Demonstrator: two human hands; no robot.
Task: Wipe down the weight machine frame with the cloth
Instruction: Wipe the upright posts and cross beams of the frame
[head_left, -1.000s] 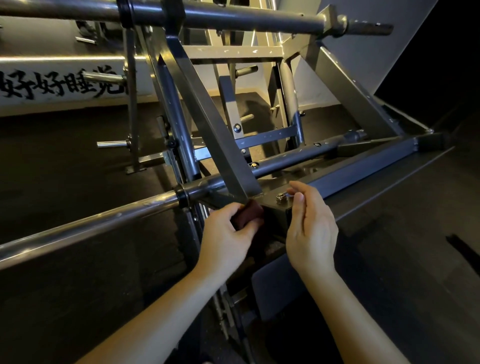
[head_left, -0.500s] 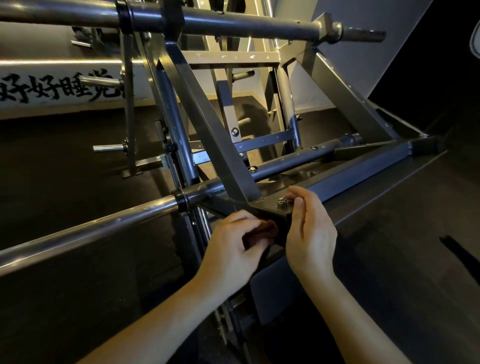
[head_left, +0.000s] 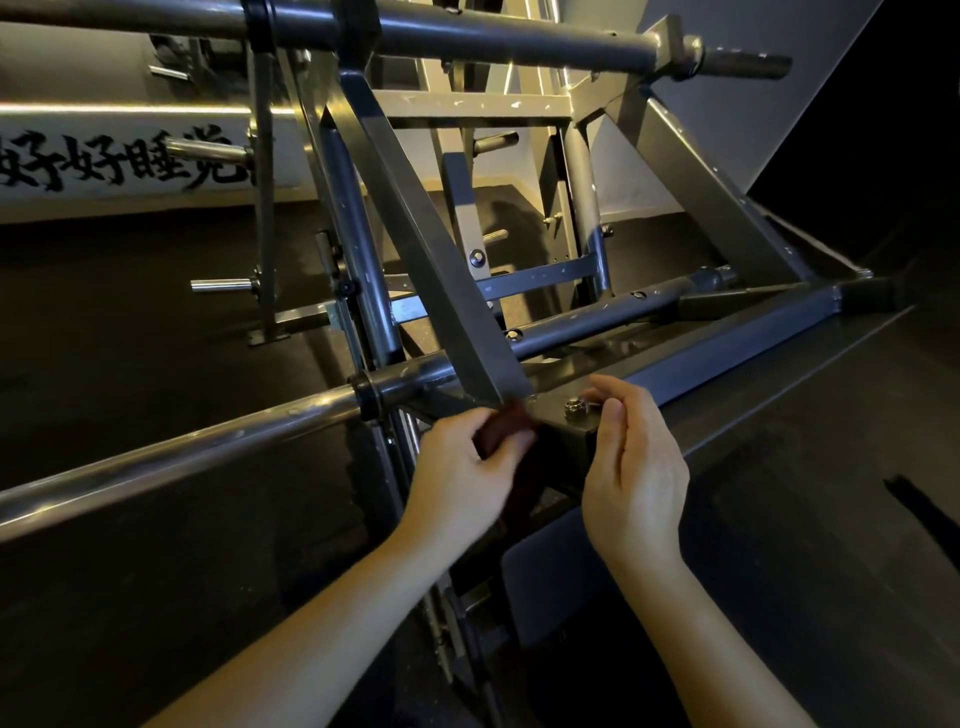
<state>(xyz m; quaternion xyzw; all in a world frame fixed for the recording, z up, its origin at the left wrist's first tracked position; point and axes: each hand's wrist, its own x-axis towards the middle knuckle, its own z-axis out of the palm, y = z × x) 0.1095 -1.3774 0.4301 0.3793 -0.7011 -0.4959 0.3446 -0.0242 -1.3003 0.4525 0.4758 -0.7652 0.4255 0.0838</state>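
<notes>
Since half a second ago my left hand has come back up. It had the cloth on the front face of the corner block. Now the cloth sits at the foot of the diagonal brace, where the brace meets the block. Over the same interval my right hand has barely shifted.

Grip: on the left, thumb and curled fingers pinch the dark reddish cloth, and only a small wad shows between them. On the right, the fingers are loosely curled and hold nothing I can see. They lie just beside the nut on top of the block. I cannot tell whether they touch it.

Risks, as I judge them:
- The cloth could snag on the nut or on the brace's lower corner if I drag it right across the block top.
- The wad is small. A loose pinch could let it drop into the dark gap below the block, out of reach.
- My knuckles could scrape the brace's edge if I push hard into the joint.
- The light is dim, so I may miss dirt on the weight machine frame.

Position: the cloth is at my left fingertips, pressed against the joint. It is right of the round bar and left of the nut, near my right fingers but apart from them.
</notes>
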